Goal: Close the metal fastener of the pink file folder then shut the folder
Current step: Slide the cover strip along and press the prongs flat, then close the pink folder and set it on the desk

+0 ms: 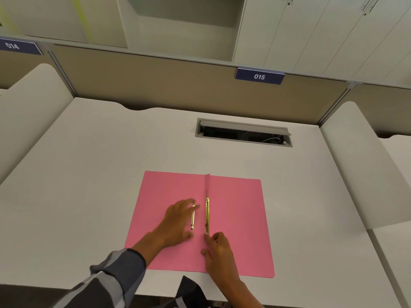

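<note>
Striped sleeve [111, 283] lowest | left hand [178, 221] spread flat on loose brass bar [192, 216] | right hand [216, 250] fingertips pinching fastener [207, 215] end | pink folder [235, 223] open, flat on matte white desk [89, 174] | cable hatch [243, 132] behind | beige partition [155, 83], tag 015 [259, 76]

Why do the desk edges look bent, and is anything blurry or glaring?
Head view: the wide lens bows the desk edges and the partition; light is soft and even, without harsh glare; the striped sleeve at the bottom is smeared, while the pink folder stays fairly sharp.

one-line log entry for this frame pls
folder: open flat on desk | fastener: not closed | left hand: at loose metal bar | right hand: fingertip at fastener's near end
</note>
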`<state>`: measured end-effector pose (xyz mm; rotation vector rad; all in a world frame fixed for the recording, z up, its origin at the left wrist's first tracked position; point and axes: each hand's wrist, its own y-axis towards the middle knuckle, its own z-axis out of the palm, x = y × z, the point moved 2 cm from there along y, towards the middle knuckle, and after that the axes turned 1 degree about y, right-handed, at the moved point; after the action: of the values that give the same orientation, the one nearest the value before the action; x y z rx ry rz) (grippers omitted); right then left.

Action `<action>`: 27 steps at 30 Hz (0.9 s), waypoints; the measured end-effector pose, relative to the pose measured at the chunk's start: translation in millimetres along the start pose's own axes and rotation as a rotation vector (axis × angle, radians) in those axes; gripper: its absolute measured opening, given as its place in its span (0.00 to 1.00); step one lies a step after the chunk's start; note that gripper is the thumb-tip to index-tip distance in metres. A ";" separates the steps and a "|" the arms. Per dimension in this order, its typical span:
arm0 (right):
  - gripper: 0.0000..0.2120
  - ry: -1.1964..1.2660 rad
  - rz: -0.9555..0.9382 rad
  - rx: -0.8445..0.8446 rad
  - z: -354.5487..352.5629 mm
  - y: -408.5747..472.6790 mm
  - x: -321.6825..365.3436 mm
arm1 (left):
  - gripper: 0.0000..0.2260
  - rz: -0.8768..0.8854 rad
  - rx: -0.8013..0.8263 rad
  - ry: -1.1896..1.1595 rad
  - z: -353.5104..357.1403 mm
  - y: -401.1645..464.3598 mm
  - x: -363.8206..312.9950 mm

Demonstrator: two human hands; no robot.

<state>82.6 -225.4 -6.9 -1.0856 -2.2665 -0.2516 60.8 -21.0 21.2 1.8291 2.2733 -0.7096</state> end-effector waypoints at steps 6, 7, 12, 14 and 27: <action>0.25 0.023 -0.016 -0.013 1.7 -1.9 -0.2 | 0.30 -0.700 -0.253 -0.222 -23.1 -33.0 66.7; 0.25 0.028 -0.019 -0.015 1.0 -1.8 -0.6 | 0.30 -0.791 -0.228 -0.235 -24.1 -39.7 74.3; 0.24 0.047 -0.032 -0.033 0.0 -1.8 -5.7 | 0.32 -0.941 -0.191 -0.320 -24.6 -54.5 88.0; 0.24 0.057 -0.033 -0.042 0.0 -3.4 -7.8 | 0.33 -0.978 -0.196 -0.384 -27.4 -52.7 86.8; 0.23 0.056 -0.053 -0.063 2.7 -2.4 -15.8 | 0.13 -0.999 -0.369 -0.822 -51.9 -44.6 93.2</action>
<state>87.2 -235.9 -18.3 -1.0380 -2.2533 -0.3724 4.3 77.7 42.5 0.0634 2.3098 -0.8311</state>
